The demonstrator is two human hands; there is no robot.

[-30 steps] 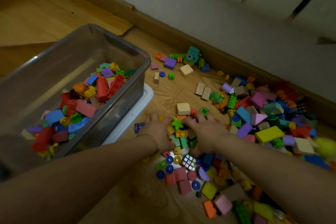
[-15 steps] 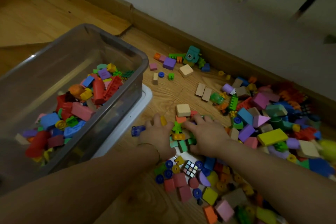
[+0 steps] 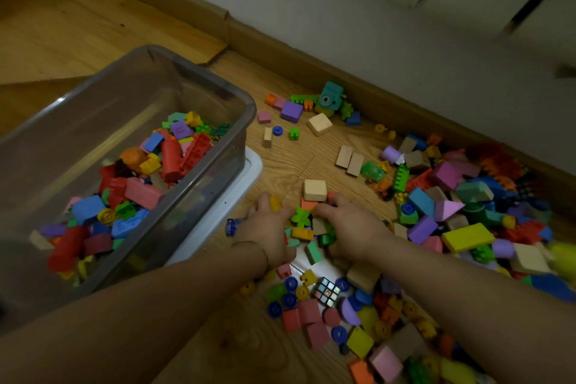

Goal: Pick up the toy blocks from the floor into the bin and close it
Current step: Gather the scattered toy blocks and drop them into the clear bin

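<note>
Both bare forearms reach forward and low, converging. The left hand and right hand lie knuckles-up, side by side, palms turned inward, fingers curled down round a small cluster of toy blocks gathered between them.

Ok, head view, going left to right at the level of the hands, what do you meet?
Bin → left hand → green flower piece → right hand → purple block → yellow block.

One head-worn camera looks forward and steeply down from close above the floor; the wall crosses the frame's top and upper right.
</note>
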